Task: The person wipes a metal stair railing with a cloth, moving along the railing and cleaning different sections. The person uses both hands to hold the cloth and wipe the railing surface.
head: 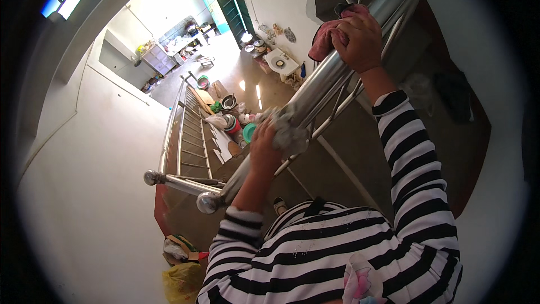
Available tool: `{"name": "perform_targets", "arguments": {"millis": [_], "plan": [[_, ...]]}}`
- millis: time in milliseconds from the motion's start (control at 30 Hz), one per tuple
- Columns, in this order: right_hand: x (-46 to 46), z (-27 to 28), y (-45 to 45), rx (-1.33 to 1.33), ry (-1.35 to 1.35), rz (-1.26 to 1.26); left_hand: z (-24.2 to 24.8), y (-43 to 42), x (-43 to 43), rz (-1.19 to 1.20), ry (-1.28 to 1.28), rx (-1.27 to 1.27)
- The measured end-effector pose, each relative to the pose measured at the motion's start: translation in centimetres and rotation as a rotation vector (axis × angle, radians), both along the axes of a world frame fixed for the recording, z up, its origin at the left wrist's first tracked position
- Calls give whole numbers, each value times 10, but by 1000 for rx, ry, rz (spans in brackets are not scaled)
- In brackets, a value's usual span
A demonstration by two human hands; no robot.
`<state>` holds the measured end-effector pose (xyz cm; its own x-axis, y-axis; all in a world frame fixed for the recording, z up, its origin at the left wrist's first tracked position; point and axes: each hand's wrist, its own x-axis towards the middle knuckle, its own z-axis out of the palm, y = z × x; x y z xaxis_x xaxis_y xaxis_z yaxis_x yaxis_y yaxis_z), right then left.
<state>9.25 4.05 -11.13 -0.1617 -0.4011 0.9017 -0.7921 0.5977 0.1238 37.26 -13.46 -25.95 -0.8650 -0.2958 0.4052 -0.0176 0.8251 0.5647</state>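
Observation:
A thick metal stair handrail [322, 78] slants from the upper right down to a round ball end [209, 202]. My right hand [360, 42] holds a pinkish-red cloth [325, 38] against the upper part of the rail. Lower down, my left hand [266, 147] presses a grey-white, translucent crumpled cloth or plastic [289, 131] onto the same rail; its exact material cannot be told. Thinner metal bars run below the handrail. Some of each palm is hidden by the hand itself and by what it holds.
Another metal railing [181, 135] with a ball end stands at the left. Beyond it, basins [249, 133], bags and boards lie on the lower floor, near a white sink [282, 63]. A yellow plastic bag [182, 283] lies at the lower left, beside a cardboard box [179, 247].

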Motion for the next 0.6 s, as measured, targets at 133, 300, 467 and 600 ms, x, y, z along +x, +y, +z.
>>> {"name": "perform_targets", "arguments": {"millis": [133,300,467,600], "plan": [[0,-1,0,15,12,-38,-46,-34,76,113,-69,116],[1,-1,0,39,28,-58,-63,-52,99,187,-126,425],[0,0,3,66,21,-52,-10,-45,-15,-52,-202,553],[1,1,5,100,-28,-48,53,-27,-108,-222,-348,846]]}}
